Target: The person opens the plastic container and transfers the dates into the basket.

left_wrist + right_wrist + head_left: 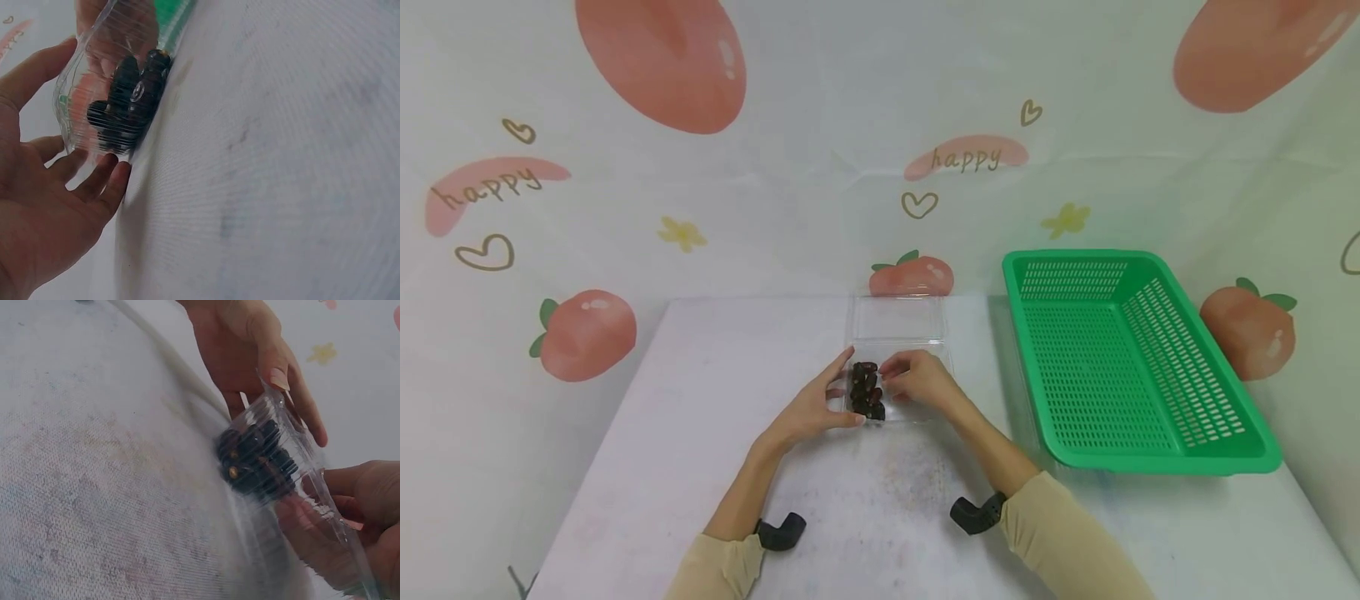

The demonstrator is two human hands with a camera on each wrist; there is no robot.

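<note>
A clear plastic clamshell box (898,340) lies on the table with its lid raised at the back. Several dark, glossy, date-like fruits (863,392) are clustered in its left part. My left hand (808,410) spans the box's left end, fingers spread, thumb at the front corner; in the left wrist view the thumb touches the rim. My right hand (921,381) is inside the box, right of the fruits, with bent fingers. Through the ribbed plastic in the right wrist view, the right fingertips (292,515) are blurred, and whether they pinch a fruit is hidden.
To the right stands a green slotted plastic basket (1105,375), with its long side beside the right forearm. A white cloth (790,217) printed with peaches hangs behind the table (880,517). A black wrist mount (977,515) sticks out from each forearm.
</note>
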